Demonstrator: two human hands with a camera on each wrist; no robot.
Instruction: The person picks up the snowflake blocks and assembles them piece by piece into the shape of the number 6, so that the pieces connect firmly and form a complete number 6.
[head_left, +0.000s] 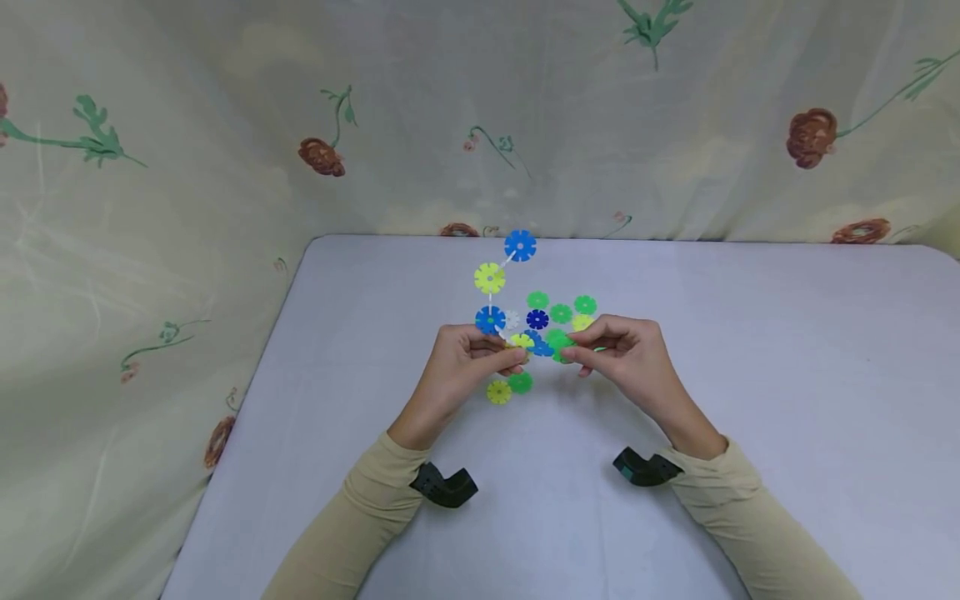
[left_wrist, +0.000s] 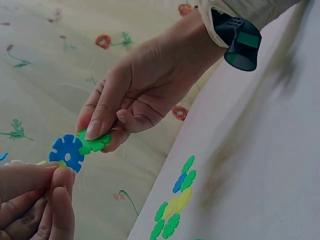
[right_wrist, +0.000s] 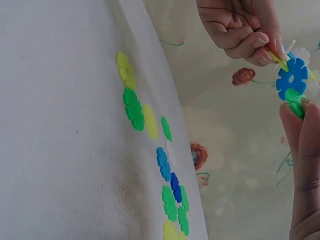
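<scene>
Beige sleeves [head_left: 367, 504] nearest me — left hand [head_left: 472, 354] pinches a yellow disc [right_wrist: 279, 62], right hand [head_left: 628, 358] a green disc [left_wrist: 95, 145]; I'd press squarely — gently — on the blue disc [left_wrist: 66, 145].

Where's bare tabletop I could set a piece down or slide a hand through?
The table has wide bare room right of the right hand, and left of the left hand to the table's edge. Another bare patch lies between the sleeves. It's crowded between the hands: the linked chain is held there, with loose discs just beyond and nearer.
</scene>
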